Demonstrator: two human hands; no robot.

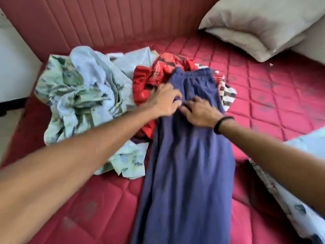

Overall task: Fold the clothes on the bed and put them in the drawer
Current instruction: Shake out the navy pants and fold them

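Red quilted mattress (263,95) with a padded red headboard (105,20) behind; two grey pillows, one (255,29) at top right, a second (313,44) cut off by the right edge; blue trousers (190,164) lie lengthwise down the middle, waistband at the far end, legs cut off by the bottom edge; left hand (165,101) grips a bunch of the trousers just below the waistband, fingers curled, tips blurred; right hand (200,111) lies on the same cloth just beside it, fingers apart, cannot tell whether they pinch anything; black band (222,123) on the right wrist; unfolded heap to the left: pale floral cloth (79,95), count of pieces in it unclear; red garment (151,80) partly under the trousers; striped item (226,92) mostly hidden behind them; another printed fabric (290,199) at lower right, cut off by the right arm and the edge; red garment carries a print, unreadable; no drawer in view.
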